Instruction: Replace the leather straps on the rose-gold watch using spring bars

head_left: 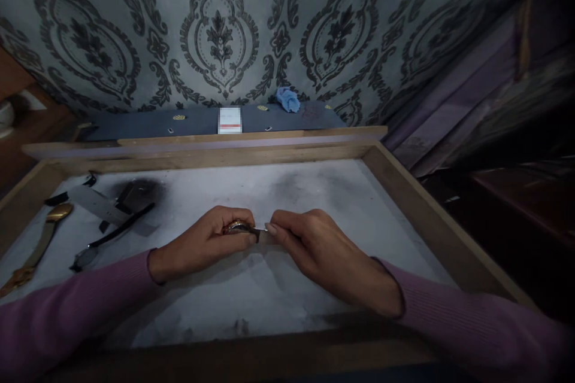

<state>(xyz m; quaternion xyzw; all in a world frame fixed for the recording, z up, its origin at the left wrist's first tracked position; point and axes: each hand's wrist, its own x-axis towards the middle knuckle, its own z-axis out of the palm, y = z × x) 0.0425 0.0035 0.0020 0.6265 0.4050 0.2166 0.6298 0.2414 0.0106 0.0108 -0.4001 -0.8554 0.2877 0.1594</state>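
Note:
My left hand is closed round a small round watch, whose rim shows between thumb and fingers. A short dark strap piece sticks out from it toward the right. My right hand pinches a thin, shiny metal piece that reaches the strap; whether it is a tool or part of the watch cannot be made out. Both hands are over the white bottom of a wooden-rimmed tray. At the tray's left lie a gold watch and a watch with a black strap.
Grey and black strap pieces lie in the tray's left part. Behind its back rim are a small white box and a crumpled blue cloth on a dark blue surface. A patterned wall rises behind. Purple fabric hangs at the right.

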